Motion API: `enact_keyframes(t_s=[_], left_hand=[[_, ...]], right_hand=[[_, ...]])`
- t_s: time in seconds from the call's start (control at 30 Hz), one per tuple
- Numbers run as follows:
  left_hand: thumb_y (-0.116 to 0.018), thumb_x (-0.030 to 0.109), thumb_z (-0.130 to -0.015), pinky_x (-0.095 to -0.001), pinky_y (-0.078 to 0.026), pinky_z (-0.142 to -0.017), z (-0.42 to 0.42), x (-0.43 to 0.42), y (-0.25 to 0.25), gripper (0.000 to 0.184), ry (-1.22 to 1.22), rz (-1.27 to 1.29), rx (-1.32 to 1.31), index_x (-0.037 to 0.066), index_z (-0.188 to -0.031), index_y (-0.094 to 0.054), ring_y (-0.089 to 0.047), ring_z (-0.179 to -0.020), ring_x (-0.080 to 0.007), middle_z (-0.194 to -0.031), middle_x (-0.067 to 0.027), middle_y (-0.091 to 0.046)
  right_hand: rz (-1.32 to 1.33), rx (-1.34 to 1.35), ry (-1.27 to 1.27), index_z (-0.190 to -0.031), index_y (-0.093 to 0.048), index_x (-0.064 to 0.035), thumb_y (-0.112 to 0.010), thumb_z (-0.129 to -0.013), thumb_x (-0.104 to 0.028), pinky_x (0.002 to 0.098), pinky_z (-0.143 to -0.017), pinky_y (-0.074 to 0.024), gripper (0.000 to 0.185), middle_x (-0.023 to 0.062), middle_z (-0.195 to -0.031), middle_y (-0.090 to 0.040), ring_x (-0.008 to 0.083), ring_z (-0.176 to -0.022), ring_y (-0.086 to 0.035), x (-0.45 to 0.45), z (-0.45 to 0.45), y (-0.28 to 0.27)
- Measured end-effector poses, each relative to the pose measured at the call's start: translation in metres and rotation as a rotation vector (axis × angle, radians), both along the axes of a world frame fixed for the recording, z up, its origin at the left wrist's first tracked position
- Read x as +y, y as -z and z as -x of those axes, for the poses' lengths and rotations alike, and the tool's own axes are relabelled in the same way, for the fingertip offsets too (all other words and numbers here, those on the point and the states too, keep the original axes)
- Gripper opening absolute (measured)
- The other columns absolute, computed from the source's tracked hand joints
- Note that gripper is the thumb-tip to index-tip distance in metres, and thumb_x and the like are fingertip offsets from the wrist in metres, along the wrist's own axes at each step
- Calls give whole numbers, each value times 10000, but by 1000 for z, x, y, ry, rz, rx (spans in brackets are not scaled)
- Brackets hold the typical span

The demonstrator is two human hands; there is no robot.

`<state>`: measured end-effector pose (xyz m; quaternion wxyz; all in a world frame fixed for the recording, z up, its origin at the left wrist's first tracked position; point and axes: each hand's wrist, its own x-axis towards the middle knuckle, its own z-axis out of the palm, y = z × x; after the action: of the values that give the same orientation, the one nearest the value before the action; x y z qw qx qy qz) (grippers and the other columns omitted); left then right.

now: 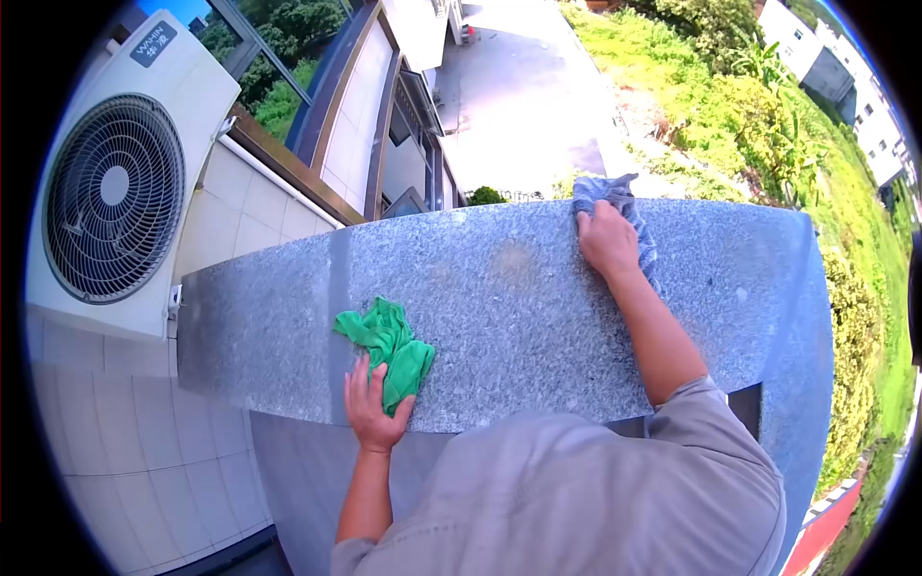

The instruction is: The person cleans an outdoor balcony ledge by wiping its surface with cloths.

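A speckled grey granite slab (480,331) stretches across the view in front of me. Near its far edge my right hand (610,240) is closed on a blue-grey cloth (605,190), part of which hangs out along the wrist side. My left hand (375,408) lies at the near edge of the slab with its fingers stretched out. It touches the lower side of a crumpled green cloth (389,346), and is not wrapped round it. A brownish stain (513,259) marks the stone between the two cloths.
On the left, a white air-conditioner unit (115,192) hangs on a tiled wall (144,422), close to the slab's end. Beyond the far edge lies a concrete yard (523,86) well below, with green plants (759,125) to the right.
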<state>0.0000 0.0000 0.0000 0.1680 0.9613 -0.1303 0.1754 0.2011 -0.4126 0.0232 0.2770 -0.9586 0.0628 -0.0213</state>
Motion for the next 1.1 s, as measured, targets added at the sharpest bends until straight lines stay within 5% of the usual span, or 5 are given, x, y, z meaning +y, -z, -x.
enact_keyframes(t_s=[0.23, 0.5, 0.83, 1.0, 1.1], left_hand=[[-823, 492, -875, -630, -346, -1233, -6, -10, 12, 768, -8, 16, -61, 152, -1515, -570, -519, -1463, -423, -1575, -198, -554], [-840, 485, -864, -628, -341, -1233, 4, -5, 3, 781, -8, 6, -24, 149, -1515, -569, -523, -1456, -422, -1566, -205, -556], [-829, 461, -876, -630, -313, -1244, 5, -4, 2, 791, 6, -8, -7, 136, -1539, -545, -501, -1475, -428, -1583, -215, -539], [-830, 496, -870, -628, -315, -1246, 4, -1, 4, 801, 12, -10, -5, 142, -1531, -550, -496, -1474, -429, -1579, -214, -536], [-828, 468, -876, -635, -310, -1244, 3, -3, 1, 800, 17, 0, -4, 130, -1540, -538, -497, -1473, -438, -1584, -226, -532]], right_hand=[[-192, 94, -423, -1328, -601, 34, -799, -914, -430, 491, -1008, -552, 653, 305, -1242, -702, 462, -1134, -697, 52, 42, -29], [-1585, 219, -6, -1352, -645, 75, -744, -924, -168, 333, -917, -584, 503, 124, -1188, -740, 201, -1050, -714, -26, 80, -90], [218, -67, 148, -1348, -666, -16, -772, -956, -395, 472, -1047, -531, 555, 223, -1383, -678, 391, -1235, -662, -72, 107, -41], [-44, -31, 221, -1312, -681, -41, -794, -937, -315, 494, -1057, -516, 478, 165, -1249, -678, 391, -1240, -610, -121, 81, -3], [460, -150, 292, -1339, -686, -68, -768, -952, -268, 474, -1097, -482, 443, 155, -1307, -682, 373, -1269, -610, -155, 76, -9]])
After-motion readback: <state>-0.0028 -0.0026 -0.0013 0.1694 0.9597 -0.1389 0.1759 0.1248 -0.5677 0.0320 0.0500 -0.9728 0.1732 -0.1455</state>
